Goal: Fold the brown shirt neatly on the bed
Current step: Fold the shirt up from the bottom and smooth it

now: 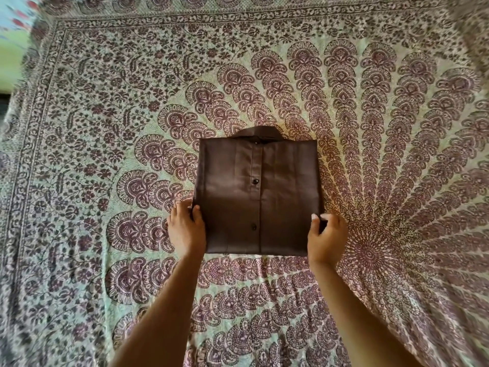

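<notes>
Brown shirt (258, 197) folded, three buttons (255, 181), left hand (185, 229), right hand (326, 237) gripping edges

One brown shirt (285, 197), folded into a single rectangle, lies on one patterned bedspread (105, 128). Three dark buttons show down the shirt's front: a top button (258, 139) by the one collar (255, 131), a middle button (255, 181) and a lower button (253, 227). Two grips hold the shirt, the left grip (185, 229) and the right grip (326, 234), one at each side edge. Two bare forearms reach in from the near edge, a left forearm (164, 300) and a right forearm (352, 308).
</notes>
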{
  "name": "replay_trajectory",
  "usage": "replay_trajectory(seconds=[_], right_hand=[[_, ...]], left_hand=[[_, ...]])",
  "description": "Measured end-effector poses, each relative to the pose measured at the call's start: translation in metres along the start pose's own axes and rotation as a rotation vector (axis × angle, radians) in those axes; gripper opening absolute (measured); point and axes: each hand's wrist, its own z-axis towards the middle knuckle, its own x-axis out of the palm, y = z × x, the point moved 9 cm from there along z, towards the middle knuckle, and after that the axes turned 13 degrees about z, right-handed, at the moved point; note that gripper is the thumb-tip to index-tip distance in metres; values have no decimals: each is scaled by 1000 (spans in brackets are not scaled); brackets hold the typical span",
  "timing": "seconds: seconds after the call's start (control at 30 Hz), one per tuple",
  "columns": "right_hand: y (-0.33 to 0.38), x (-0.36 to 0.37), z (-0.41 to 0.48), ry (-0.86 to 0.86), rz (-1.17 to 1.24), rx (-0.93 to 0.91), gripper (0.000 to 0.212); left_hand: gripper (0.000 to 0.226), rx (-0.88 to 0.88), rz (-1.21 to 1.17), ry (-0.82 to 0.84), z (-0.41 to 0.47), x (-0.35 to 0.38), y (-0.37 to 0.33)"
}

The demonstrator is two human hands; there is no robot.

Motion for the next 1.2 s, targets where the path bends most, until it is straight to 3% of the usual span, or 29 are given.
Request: replay_trajectory(seconds=[0.2, 0.4, 0.5, 0.57, 0.63, 0.7, 0.77, 0.83, 0.93, 1.07, 1.2], right_hand=[[-5, -7, 7, -52, 272, 128, 15], [-44, 15, 4, 89, 349, 464, 19], [-42, 19, 4, 132, 545, 531, 16], [-39, 15, 3, 178, 463, 429, 14], [-30, 7, 4, 187, 117, 209, 13], [-9, 0, 7, 112, -88, 12, 12], [19, 0, 10, 42, -139, -158, 25], [44, 16, 11, 97, -141, -309, 37], [66, 62, 7, 329, -199, -459, 48], [56, 105, 27, 477, -359, -461, 58], [41, 114, 52, 494, -435, -413, 65]], left_hand=[[18, -24, -192, 72, 11, -3, 3], [17, -57, -40, 134, 8, 8, 6], [18, -93, -143, 75, 8, 1, 8], [19, -67, -116, 45, 3, 1, 12], [20, -24, -34, 35, 0, 4, 14], [22, -16, 2, -15, 3, 0, 9], [27, 11, 28, -95, 7, -11, -9], [29, 210, 61, -123, 7, -14, -48], [45, 520, 118, -28, 8, 8, -105], [61, 694, 266, 73, 26, 44, -137], [59, 672, 329, 91, 59, 53, -139]])
